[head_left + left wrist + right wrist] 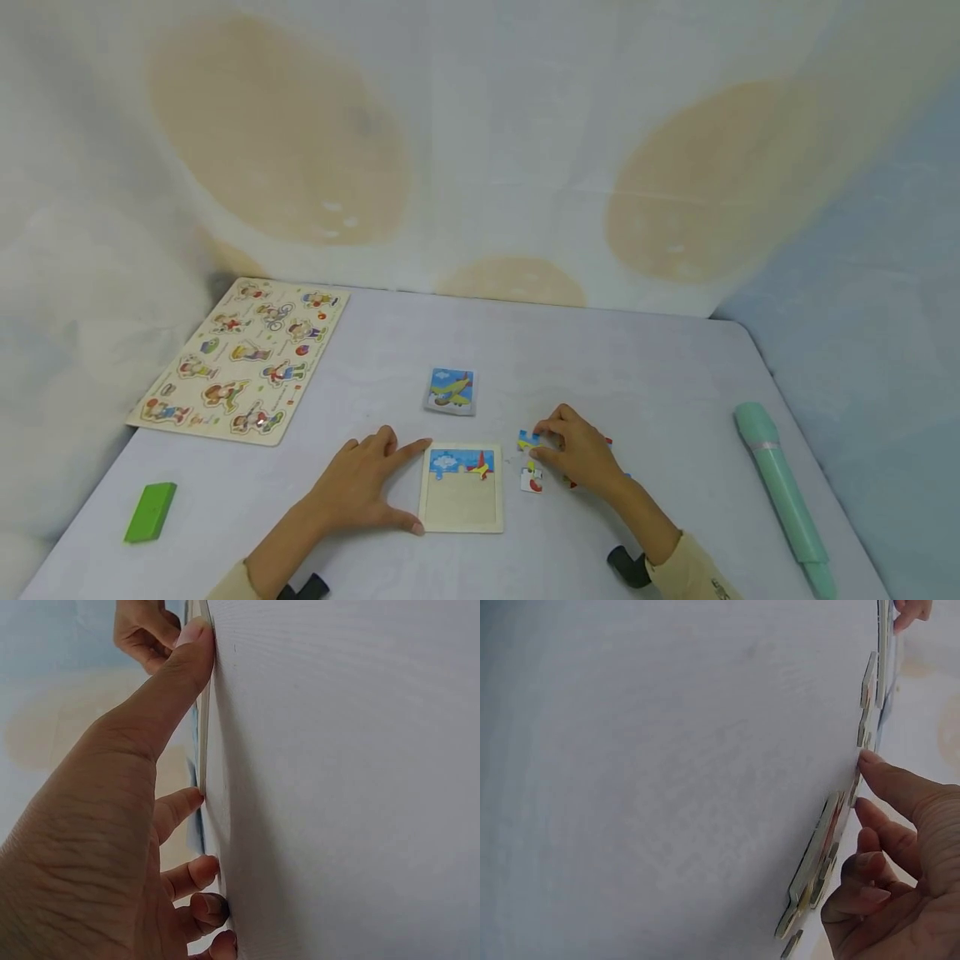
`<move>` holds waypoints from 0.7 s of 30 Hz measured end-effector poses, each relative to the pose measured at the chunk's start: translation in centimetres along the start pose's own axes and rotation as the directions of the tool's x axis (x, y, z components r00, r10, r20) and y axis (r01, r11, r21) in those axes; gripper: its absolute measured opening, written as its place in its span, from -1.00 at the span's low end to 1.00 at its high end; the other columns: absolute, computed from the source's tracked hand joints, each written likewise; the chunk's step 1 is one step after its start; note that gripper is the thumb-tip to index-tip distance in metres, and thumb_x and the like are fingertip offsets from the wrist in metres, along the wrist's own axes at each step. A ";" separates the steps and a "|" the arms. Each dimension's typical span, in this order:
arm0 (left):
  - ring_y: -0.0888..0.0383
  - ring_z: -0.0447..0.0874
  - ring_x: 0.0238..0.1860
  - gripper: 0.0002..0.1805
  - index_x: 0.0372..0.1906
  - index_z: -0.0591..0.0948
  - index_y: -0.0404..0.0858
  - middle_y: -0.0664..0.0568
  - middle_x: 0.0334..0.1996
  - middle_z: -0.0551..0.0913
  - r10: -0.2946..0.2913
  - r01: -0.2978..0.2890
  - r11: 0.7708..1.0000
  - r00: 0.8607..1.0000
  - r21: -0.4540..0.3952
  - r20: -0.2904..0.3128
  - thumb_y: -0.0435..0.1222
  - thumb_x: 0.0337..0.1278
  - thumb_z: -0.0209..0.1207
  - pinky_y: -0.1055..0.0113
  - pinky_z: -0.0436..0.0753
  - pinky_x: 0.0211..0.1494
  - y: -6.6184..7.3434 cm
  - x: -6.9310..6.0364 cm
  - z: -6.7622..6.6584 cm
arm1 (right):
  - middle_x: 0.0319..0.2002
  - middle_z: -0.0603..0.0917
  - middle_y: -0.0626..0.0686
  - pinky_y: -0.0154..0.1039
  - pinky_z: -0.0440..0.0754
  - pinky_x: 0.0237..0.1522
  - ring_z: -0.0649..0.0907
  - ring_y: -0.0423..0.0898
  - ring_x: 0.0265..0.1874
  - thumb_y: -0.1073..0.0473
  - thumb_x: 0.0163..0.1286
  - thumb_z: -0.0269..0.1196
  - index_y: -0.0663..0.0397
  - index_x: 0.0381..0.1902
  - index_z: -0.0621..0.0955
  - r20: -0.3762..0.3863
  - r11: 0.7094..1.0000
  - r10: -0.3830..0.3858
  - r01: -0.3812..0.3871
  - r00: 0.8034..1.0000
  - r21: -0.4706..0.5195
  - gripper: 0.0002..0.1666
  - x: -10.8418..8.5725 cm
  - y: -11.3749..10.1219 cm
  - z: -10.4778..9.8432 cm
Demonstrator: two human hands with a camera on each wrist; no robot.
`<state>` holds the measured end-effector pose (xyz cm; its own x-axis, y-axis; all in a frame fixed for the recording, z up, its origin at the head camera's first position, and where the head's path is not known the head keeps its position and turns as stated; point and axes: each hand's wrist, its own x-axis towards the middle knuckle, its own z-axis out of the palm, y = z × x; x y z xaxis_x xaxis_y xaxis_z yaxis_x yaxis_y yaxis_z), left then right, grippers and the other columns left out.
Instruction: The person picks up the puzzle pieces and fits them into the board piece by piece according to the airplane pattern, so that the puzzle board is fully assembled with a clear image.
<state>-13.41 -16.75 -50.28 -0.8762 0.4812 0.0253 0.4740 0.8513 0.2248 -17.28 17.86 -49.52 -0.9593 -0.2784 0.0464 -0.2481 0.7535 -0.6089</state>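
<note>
A wooden puzzle tray (461, 528) lies on the table with blue sky pieces (450, 463) along its top. My left hand (360, 485) spreads thumb and index finger against the tray's left corners; the left wrist view shows the thumb of that hand (135, 765) on the tray edge. To the tray's right, my right hand (581, 450) pinches a blue and yellow piece (527, 440) between thumb and index finger. Just below lies a white and red piece (531, 480). In the right wrist view, more pieces (814, 862) lie beneath the right hand (900, 862).
A small airplane picture puzzle (451, 392) lies behind the tray. At the left are a large figure board (240, 362) and a green block (151, 512). A mint-green tube-shaped object (783, 492) lies along the right side. Draped cloth stands behind the table.
</note>
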 end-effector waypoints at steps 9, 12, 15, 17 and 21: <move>0.29 0.18 -0.40 0.19 0.40 0.41 0.26 0.23 -0.31 0.19 0.001 -0.001 1.000 1.000 0.014 0.003 0.70 -0.57 0.07 0.35 0.17 -0.29 -0.1 0.1 0.2 | -0.30 0.51 -0.12 -0.41 0.42 -0.39 0.40 -0.27 -0.44 0.18 0.09 0.53 0.04 -0.21 0.74 -0.043 0.999 -0.031 0.033 0.999 0.038 -0.71 -0.1 0.3 -0.1; 0.29 0.18 -0.39 0.20 0.40 0.40 0.28 0.23 -0.31 0.20 -0.002 0.002 1.000 1.000 0.014 0.008 0.71 -0.57 0.06 0.35 0.17 -0.28 -0.2 0.2 0.2 | -0.31 0.52 -0.10 -0.40 0.41 -0.41 0.39 -0.26 -0.46 0.20 0.07 0.54 0.05 -0.21 0.74 -0.054 0.997 -0.049 0.052 0.997 0.061 -0.71 -0.1 0.2 -0.2; 0.30 0.18 -0.39 0.20 0.41 0.39 0.28 0.23 -0.31 0.19 -0.002 0.002 1.000 1.000 0.014 0.007 0.71 -0.58 0.06 0.35 0.17 -0.28 -0.2 0.1 0.3 | -0.32 0.50 -0.11 -0.41 0.38 -0.45 0.37 -0.28 -0.50 0.20 0.07 0.53 0.03 -0.21 0.74 -0.048 0.995 -0.059 0.062 0.997 0.074 -0.71 -0.1 -0.2 -0.3; 0.30 0.18 -0.40 0.20 0.40 0.40 0.28 0.23 -0.31 0.19 -0.003 0.003 1.000 1.000 0.012 0.005 0.71 -0.58 0.07 0.35 0.17 -0.28 -0.1 0.1 0.3 | -0.32 0.50 -0.11 -0.41 0.36 -0.48 0.36 -0.28 -0.52 0.20 0.07 0.53 0.02 -0.21 0.74 -0.042 0.995 -0.060 0.063 0.997 0.078 -0.71 -0.1 -0.5 -0.3; 0.29 0.18 -0.40 0.20 0.40 0.41 0.26 0.23 -0.31 0.19 0.002 -0.002 1.000 1.000 0.005 -0.004 0.70 -0.58 0.08 0.35 0.17 -0.29 -0.1 0.0 0.2 | -0.33 0.49 -0.10 -0.41 0.35 -0.49 0.35 -0.26 -0.53 0.22 0.08 0.53 0.02 -0.22 0.74 -0.039 0.995 -0.060 0.062 0.997 0.078 -0.73 -0.2 -1.2 -0.2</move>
<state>-13.47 -16.79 -50.53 -0.8757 0.4820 0.0298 0.4761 0.8516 0.2194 -16.80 17.15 -48.66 -0.9474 -0.2994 0.1134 -0.2963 0.6858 -0.6648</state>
